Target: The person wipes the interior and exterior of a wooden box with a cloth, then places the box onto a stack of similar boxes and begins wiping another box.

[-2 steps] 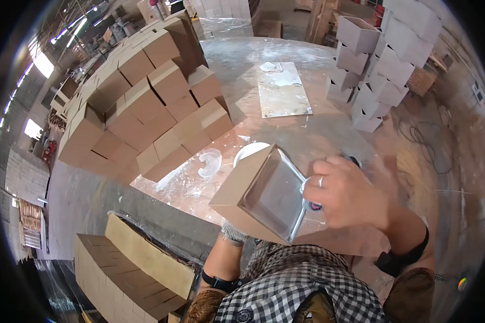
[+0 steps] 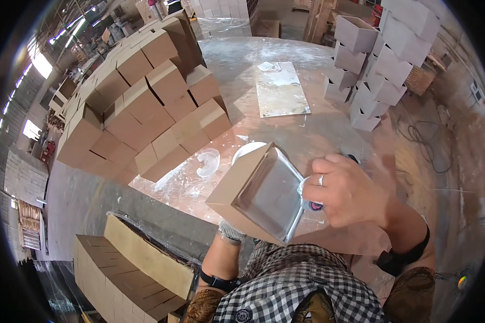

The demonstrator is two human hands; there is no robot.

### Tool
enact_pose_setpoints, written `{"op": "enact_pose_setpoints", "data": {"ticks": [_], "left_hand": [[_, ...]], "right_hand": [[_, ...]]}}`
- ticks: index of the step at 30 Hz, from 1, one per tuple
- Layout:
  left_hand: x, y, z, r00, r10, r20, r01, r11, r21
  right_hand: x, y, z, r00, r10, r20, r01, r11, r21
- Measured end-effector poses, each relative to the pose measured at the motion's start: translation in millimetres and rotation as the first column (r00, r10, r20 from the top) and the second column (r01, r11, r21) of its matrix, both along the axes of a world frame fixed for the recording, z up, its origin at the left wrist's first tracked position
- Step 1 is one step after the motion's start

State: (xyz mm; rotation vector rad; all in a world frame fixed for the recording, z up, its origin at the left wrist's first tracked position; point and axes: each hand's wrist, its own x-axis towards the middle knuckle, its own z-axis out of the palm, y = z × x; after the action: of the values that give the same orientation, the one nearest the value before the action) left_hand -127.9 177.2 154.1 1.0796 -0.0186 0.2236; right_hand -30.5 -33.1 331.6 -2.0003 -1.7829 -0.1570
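Observation:
A brown box (image 2: 237, 183), its pale grey inside (image 2: 269, 188) facing up and toward the right, is held tilted above the table. A whitish, wet-looking coat shows along its right rim. My left hand (image 2: 232, 230), gloved at the wrist, supports the box from beneath and behind; its fingers are hidden by the box. My bare right hand (image 2: 337, 188), with a ring on one finger, is closed at the box's right rim. It pinches a small thing with a pale tip and a pinkish round part, mostly covered by the fingers. A white round container (image 2: 249, 151) is partly hidden behind the box.
Brown boxes (image 2: 151, 105) are stacked on the left of the table (image 2: 221, 56). Pale grey boxes (image 2: 382, 70) stand in tall stacks at the right. A white-smeared board (image 2: 283, 91) lies near the middle. More brown boxes (image 2: 118, 274) sit at lower left. A cable (image 2: 425, 145) trails on the right.
The box has shifted very slightly left, along with a small shift of the whole view. Both hands keep their hold, the right still at the rim.

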Motion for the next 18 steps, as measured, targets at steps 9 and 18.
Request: {"op": "enact_pose_setpoints", "data": {"ticks": [9, 18], "left_hand": [[-8.2, 14.8, 7.9, 0.998, 0.060, -0.007, -0.056, 0.965, 0.256], [-7.0, 20.7, 13.1, 0.991, 0.113, 0.071, -0.134, 0.832, 0.538]], "right_hand": [[-17.6, -4.3, -1.4, 0.999, -0.042, -0.022, 0.039, 0.993, -0.110], [-52.2, 7.7, -8.7, 0.932, 0.120, -0.343, -0.136, 0.990, -0.024]]}}
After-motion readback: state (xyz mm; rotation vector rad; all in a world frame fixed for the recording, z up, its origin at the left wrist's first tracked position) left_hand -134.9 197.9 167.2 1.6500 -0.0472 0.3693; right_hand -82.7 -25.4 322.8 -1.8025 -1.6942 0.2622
